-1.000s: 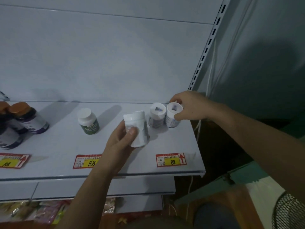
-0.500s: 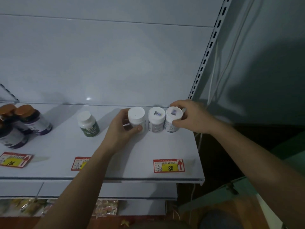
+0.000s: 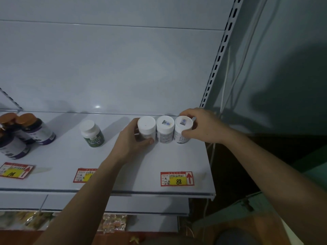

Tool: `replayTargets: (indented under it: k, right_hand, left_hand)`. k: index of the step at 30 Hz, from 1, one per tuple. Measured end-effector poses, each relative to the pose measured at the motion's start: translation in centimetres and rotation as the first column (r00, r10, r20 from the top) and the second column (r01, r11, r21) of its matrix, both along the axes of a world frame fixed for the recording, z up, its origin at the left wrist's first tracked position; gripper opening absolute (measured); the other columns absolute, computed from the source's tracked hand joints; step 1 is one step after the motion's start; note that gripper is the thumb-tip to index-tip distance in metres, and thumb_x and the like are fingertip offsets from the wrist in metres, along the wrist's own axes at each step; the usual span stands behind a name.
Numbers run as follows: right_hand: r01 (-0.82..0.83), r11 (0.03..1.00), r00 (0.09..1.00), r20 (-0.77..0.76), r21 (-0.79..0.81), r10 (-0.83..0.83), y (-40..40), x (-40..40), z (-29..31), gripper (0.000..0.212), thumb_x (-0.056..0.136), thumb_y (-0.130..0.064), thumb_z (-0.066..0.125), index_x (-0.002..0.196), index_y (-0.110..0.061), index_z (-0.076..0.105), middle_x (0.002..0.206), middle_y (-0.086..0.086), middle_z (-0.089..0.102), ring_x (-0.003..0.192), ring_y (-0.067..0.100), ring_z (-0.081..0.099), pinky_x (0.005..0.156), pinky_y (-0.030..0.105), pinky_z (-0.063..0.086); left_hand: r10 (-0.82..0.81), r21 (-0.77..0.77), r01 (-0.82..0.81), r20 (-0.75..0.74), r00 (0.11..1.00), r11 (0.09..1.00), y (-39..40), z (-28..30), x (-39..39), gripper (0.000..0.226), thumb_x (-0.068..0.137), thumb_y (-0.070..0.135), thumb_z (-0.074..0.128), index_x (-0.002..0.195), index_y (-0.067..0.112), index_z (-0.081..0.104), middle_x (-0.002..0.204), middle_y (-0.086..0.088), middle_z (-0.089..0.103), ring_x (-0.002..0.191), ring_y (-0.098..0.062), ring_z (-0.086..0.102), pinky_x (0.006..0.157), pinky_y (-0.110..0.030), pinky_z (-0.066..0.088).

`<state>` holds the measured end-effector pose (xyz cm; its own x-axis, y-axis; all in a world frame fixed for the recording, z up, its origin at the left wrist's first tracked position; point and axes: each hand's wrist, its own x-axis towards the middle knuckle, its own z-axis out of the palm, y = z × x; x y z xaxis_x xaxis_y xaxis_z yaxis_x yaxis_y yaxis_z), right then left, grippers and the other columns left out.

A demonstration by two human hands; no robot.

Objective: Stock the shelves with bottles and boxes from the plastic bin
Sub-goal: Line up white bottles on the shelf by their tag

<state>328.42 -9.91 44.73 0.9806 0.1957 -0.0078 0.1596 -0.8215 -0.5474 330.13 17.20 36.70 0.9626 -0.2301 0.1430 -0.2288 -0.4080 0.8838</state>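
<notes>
Three white-capped bottles stand side by side at the back right of the white shelf (image 3: 123, 175). My left hand (image 3: 131, 140) grips the left bottle (image 3: 146, 127), which has a plain cap. My right hand (image 3: 201, 126) grips the right bottle (image 3: 183, 128), whose cap carries a small sticker. The middle bottle (image 3: 165, 129), also stickered, touches both and is held by neither hand. The plastic bin is out of view.
A green-labelled bottle (image 3: 92, 133) stands alone further left. Dark bottles with orange caps (image 3: 33, 129) cluster at the far left. Red and yellow price tags (image 3: 177, 178) lie along the shelf front. A slotted upright (image 3: 217, 62) bounds the shelf on the right. Packaged goods (image 3: 113, 222) sit below.
My left hand carried the plain-capped bottle from mid-air above the shelf front back to the rear and stood it against the middle bottle. My right hand stayed on the right bottle.
</notes>
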Motion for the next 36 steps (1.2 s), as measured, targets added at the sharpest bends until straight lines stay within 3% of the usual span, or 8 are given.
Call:
replayTargets:
  k: [7, 11, 14, 17, 28, 31, 34, 36]
  right_hand:
    - [-0.023, 1.000, 1.000, -0.009, -0.006, 0.023, -0.3, -0.1, 0.1, 0.050, 0.076, -0.025, 0.081, 0.123, -0.025, 0.065, 0.113, -0.007, 0.066, 0.095, 0.009, 0.062, 0.085, 0.036, 0.056]
    - [-0.030, 0.999, 0.999, -0.011, -0.010, 0.030, -0.4, -0.2, 0.0, 0.051, 0.076, -0.027, 0.081, 0.124, -0.026, 0.064, 0.113, -0.006, 0.065, 0.097, 0.011, 0.062, 0.087, 0.039, 0.056]
    - [-0.038, 0.999, 0.999, -0.020, -0.012, 0.038, -0.4, -0.1, 0.0, 0.051, 0.076, -0.029, 0.081, 0.124, -0.027, 0.064, 0.114, -0.007, 0.065, 0.098, 0.011, 0.062, 0.087, 0.039, 0.056]
    - [-0.041, 0.999, 0.999, -0.027, -0.011, 0.041, -0.3, -0.1, 0.1, 0.048, 0.076, -0.028, 0.081, 0.121, -0.027, 0.065, 0.112, -0.008, 0.065, 0.095, 0.009, 0.063, 0.085, 0.038, 0.057]
    - [-0.027, 0.999, 0.999, -0.029, -0.032, 0.026, 0.0, 0.0, 0.2, 0.050, 0.077, -0.026, 0.080, 0.123, -0.027, 0.063, 0.115, -0.005, 0.065, 0.097, 0.012, 0.062, 0.082, 0.032, 0.053]
    - [-0.028, 0.998, 0.998, -0.057, -0.057, 0.025, -0.1, 0.0, 0.4, 0.057, 0.076, -0.029, 0.081, 0.129, -0.029, 0.059, 0.119, -0.005, 0.062, 0.104, 0.014, 0.061, 0.087, 0.034, 0.053]
    - [-0.041, 0.995, 0.997, -0.075, -0.088, 0.034, 0.2, -0.4, 1.2, 0.078, 0.078, -0.042, 0.081, 0.145, -0.033, 0.044, 0.131, -0.006, 0.051, 0.117, 0.010, 0.049, 0.092, 0.030, 0.040]
    - [-0.048, 0.996, 0.999, -0.010, -0.080, 0.048, 1.0, -0.4, 2.2, 0.076, 0.083, -0.050, 0.075, 0.148, -0.034, 0.040, 0.140, -0.006, 0.047, 0.123, 0.011, 0.045, 0.095, 0.030, 0.036]
  left_hand:
    - [-0.011, -0.023, 0.009, -0.048, 0.999, 1.000, 0.1, 0.1, 0.1, 0.084, 0.074, 0.017, 0.084, 0.143, 0.029, 0.039, 0.130, 0.009, 0.057, 0.115, -0.007, 0.060, 0.096, -0.029, 0.053]
    - [0.053, 0.006, -0.053, -0.013, 0.999, 0.999, -0.6, 0.5, 0.0, 0.120, 0.054, 0.054, 0.092, 0.152, 0.036, 0.026, 0.142, 0.006, 0.043, 0.126, -0.007, 0.047, 0.104, -0.027, 0.041]
    - [0.141, 0.104, -0.155, 0.130, 0.981, 0.982, -0.9, 1.3, -0.1, 0.099, 0.054, 0.066, 0.085, 0.138, 0.032, 0.046, 0.131, 0.004, 0.049, 0.114, -0.010, 0.049, 0.094, -0.030, 0.045]
    - [0.123, 0.139, -0.149, 0.176, 0.977, 0.979, -0.4, 1.8, 0.4, 0.076, 0.065, 0.048, 0.090, 0.130, 0.032, 0.053, 0.122, 0.008, 0.056, 0.103, -0.011, 0.054, 0.087, -0.038, 0.051]
    - [-0.042, 0.096, 0.034, 0.079, 0.996, 0.995, 0.4, 2.9, 0.7, 0.075, 0.075, 0.023, 0.087, 0.139, 0.030, 0.047, 0.125, 0.011, 0.059, 0.115, -0.007, 0.059, 0.087, -0.037, 0.059]
    - [-0.034, 0.127, 0.026, 0.061, 0.998, 0.992, 0.3, 3.0, 0.1, 0.077, 0.075, 0.034, 0.086, 0.140, 0.029, 0.046, 0.129, 0.011, 0.058, 0.113, -0.008, 0.060, 0.088, -0.038, 0.058]
    - [-0.047, 0.296, 0.015, 0.102, 0.994, 0.955, 1.2, 4.2, -0.9, 0.087, 0.074, 0.065, 0.073, 0.146, 0.029, 0.041, 0.141, 0.010, 0.053, 0.121, -0.007, 0.054, 0.098, -0.035, 0.052]
    - [-0.042, 0.378, -0.028, 0.176, 0.984, 0.925, 2.6, 5.9, -1.3, 0.078, 0.082, 0.064, 0.066, 0.147, 0.027, 0.041, 0.144, 0.008, 0.052, 0.125, -0.009, 0.052, 0.103, -0.039, 0.049]
